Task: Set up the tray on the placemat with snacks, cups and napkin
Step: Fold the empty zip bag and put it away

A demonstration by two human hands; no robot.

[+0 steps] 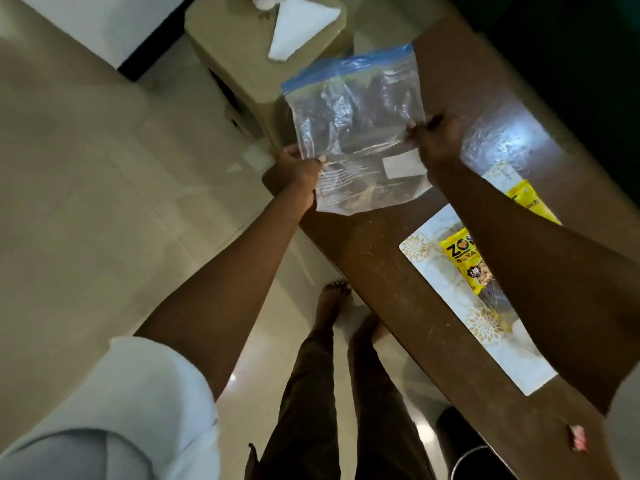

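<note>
Evidently the person is in the snack part of the job. A clear bag [356,133] with a blue zip strip is held up flat over the far left corner of the table [391,278]. The left hand [299,168] pinches the bag's left edge near the bottom, and the right hand [438,140] pinches its right edge, fingers curled on the plastic. Something brownish seems to sit low in the bag, but what it is cannot be told.

The placemat [417,247] – white with a gold flower pattern – lies on the table to the right, partly under the right forearm. A yellow snack packet [457,261] rests on it and a second yellow packet [530,199] lies further off. No tray or cups can be made out.

The next move probably calls for a choice: open the zip and take out what is inside, or put the bag aside. Either way one hand must let go, and the thin plastic will sag when it does.

The table is dark brown wood with a bright glare patch at its far end. A small red and white thing [576,441] sits at its near edge. Beyond the corner stands a beige stool [225,39] with a white napkin [301,26] on top. The floor [104,168] is pale glossy tile.
</note>
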